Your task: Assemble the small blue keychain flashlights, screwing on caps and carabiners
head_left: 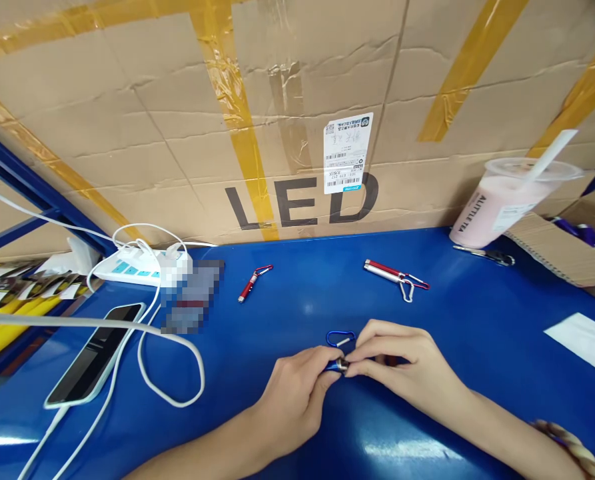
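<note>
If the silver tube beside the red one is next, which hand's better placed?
Right, probably: the right hand is nearer the silver tube, which lies ahead of it. The left hand sits farther left, gripping the blue tube; the right pinches its end.

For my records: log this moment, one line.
left hand: pinching shiny blue cylinder | right hand: pinching its end | beyond: blue looped carabiner

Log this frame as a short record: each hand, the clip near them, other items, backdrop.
Left hand: grips a small blue item
Right hand: pinches that item's dark end
Blue clip: just beyond the hands; any join to the item is hidden
Farther back: red penlight; red tube and silver tube side by side
Left side: phone, power strip
Right side: pink drink
Backdrop: cardboard marked LED
</note>
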Demonstrator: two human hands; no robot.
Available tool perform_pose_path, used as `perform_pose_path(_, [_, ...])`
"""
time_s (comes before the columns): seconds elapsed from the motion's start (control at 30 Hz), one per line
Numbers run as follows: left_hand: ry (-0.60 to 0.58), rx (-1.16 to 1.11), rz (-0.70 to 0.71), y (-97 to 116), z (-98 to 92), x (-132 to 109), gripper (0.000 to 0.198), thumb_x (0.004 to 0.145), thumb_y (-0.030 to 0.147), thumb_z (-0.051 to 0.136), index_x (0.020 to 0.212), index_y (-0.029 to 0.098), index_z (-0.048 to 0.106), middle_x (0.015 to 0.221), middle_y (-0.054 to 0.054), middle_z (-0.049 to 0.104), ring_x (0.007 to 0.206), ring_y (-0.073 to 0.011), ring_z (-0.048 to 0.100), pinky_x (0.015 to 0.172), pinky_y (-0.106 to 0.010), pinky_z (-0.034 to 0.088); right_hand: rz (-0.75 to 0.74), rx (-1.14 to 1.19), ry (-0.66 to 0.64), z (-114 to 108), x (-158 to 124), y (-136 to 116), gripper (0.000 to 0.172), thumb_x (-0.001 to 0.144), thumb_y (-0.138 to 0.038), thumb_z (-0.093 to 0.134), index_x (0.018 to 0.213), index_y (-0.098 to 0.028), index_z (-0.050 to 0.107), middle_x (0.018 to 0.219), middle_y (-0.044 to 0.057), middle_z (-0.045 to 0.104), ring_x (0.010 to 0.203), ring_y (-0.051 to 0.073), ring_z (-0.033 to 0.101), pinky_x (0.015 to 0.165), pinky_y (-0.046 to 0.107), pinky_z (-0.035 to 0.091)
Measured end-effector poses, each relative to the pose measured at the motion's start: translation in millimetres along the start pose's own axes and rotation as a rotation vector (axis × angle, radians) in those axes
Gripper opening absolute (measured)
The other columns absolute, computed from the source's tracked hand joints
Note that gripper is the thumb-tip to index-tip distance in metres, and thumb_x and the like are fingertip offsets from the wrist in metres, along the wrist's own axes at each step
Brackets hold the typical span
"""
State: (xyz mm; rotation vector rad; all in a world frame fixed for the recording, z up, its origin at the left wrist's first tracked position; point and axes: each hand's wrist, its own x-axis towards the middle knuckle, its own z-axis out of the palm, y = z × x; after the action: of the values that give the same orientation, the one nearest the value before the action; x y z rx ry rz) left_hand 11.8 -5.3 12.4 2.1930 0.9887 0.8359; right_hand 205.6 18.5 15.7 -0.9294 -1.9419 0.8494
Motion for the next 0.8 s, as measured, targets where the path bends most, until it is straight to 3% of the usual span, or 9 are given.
perform_pose_path(0.23, [-0.009, 0.06, 0.05, 2.1, 1.1, -0.6, 0.015, 0.093, 0.012, 0.038, 0.093, 0.016, 0.052, 0.078, -0.002, 0.062, 0.064, -0.0132, 0.056, 0.061, -0.02, 0.04, 0.172, 0.048, -0.105, -4.2, 4.4, -4.6, 0.02, 0.074, -0.039, 0.072, 0.068, -0.02, 0.074, 0.068, 0.002, 0.061, 0.054, 0.007, 0.052, 0.048, 0.017, 0.036])
perform_pose_path(0.47, [0.002, 0.12, 0.124, 2.9, 0.9, -2.1, 0.017, 0.095, 0.015, 0.037, 0.095, 0.015, 0.054, 0.074, -0.002, 0.061, 0.061, -0.013, 0.056, 0.058, -0.02, 0.039, 0.403, 0.133, -0.212, -6.7, 7.9, -8.4, 0.011, 0.065, -0.025, 0.078, 0.062, -0.017, 0.072, 0.064, -0.001, 0.057, 0.048, 0.003, 0.042, 0.045, 0.016, 0.031])
perform_pose_path(0.8, [-0.032, 0.133, 0.108, 1.4, 1.7, -4.3, 0.017, 0.094, 0.016, 0.036, 0.098, 0.017, 0.053, 0.073, -0.002, 0.058, 0.062, -0.0143, 0.053, 0.056, -0.022, 0.038, 0.402, 0.107, -0.232, -6.6, 8.4, -8.6, 0.012, 0.066, -0.028, 0.078, 0.064, -0.017, 0.072, 0.065, -0.001, 0.056, 0.051, 0.004, 0.04, 0.048, 0.016, 0.03])
